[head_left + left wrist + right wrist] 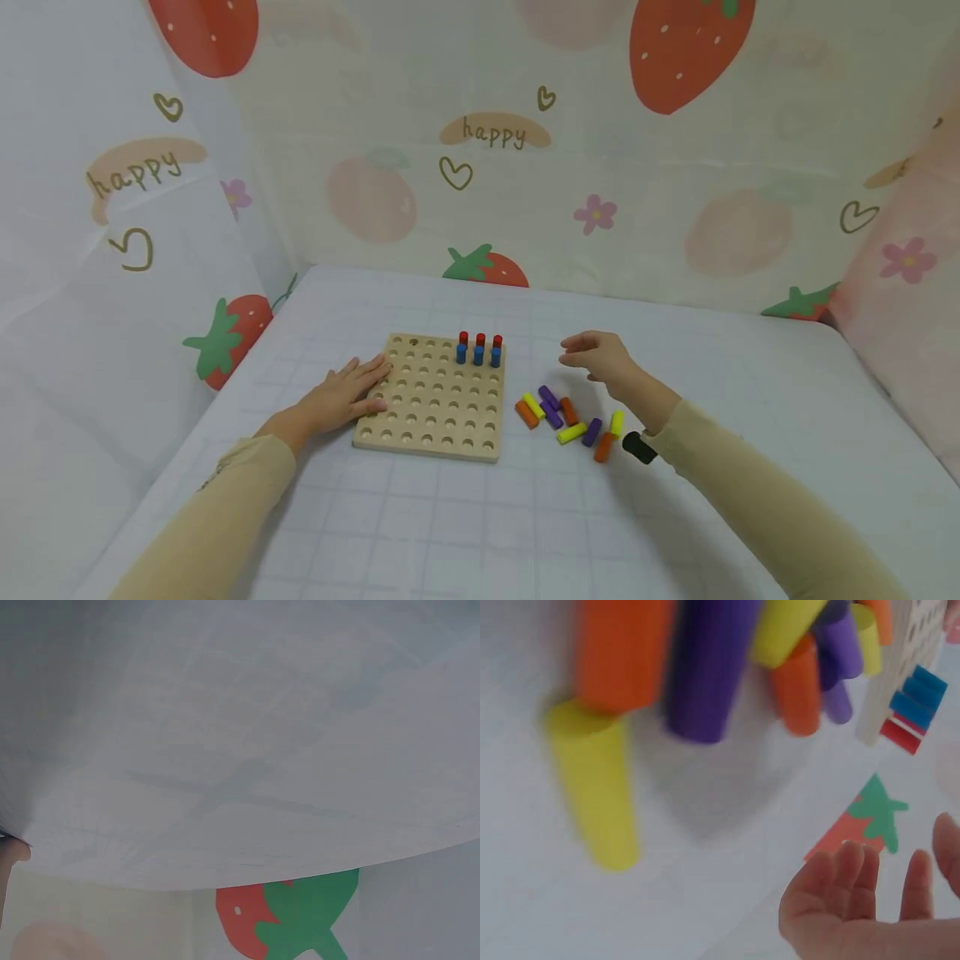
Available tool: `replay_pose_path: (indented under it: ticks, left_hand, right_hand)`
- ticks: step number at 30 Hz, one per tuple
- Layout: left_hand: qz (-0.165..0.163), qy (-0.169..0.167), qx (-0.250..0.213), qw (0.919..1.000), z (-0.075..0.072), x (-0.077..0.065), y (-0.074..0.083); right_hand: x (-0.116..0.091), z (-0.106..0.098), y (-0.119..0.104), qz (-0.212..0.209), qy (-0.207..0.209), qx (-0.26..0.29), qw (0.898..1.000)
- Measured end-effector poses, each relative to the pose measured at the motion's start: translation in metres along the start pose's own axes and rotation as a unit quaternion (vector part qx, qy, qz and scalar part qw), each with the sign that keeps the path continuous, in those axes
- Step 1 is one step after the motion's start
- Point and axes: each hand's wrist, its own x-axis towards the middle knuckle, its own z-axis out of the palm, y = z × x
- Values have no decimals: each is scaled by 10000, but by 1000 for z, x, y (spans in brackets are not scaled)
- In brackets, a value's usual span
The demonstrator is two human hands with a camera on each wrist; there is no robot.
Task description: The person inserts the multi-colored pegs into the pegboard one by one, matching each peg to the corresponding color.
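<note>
From the far-left end of my head feed, I read "happy" in brown script on a tan patch of the side cloth [146,175]. Next comes the person's left hand [343,396], fingers straight and spread, resting over the left edge of a wooden pegboard [427,452]; it is fully open and grips nothing. My left wrist feed shows mostly white cloth. The pegboard lies left of the middle of the worktop [765,375], well in from its front edge. At the pegboard's far right corner stand three red pegs [480,339] in the back row, with three blue pegs [477,357] in the row before them. Above, I read "happy" again on the back cloth [495,133]. Right of the pegboard, loose pegs [571,433] lie on the worktop: three orange, three yellow, three purple. The right hand [603,360] hovers just beyond them, fingers loosely bent and part open, with nothing held. On the right side cloth [911,333], lettering on another tan patch is too cut off for me to read.
</note>
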Motion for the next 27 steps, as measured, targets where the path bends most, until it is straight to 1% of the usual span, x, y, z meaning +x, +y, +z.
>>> replay_pose_path:
  ticks: [7,12,17,21,25,27]
  left_hand:
    - [-49,-25,41,10000,-1,0,1]
    - [-54,-20,44,10000,-1,0,1]
    - [-14,-3,64,10000,-2,0,1]
    - [25,9,57,10000,-3,0,1]
    - [35,-2,-33,10000,-3,-1,2]
    - [32,-7,-90,10000,-3,-2,2]
  right_hand:
    - [-6,-21,19,98,-503,-662,9965]
    - [-14,-35,35,181,-782,-1078,9909]
    - [-19,-46,48,303,-1126,-1485,9820]
    - [-15,-54,58,131,-1573,-1733,9721]
    - [-7,-65,65,-101,-2078,-1662,9639]
    - [-5,-69,67,-188,-2246,-1587,9612]
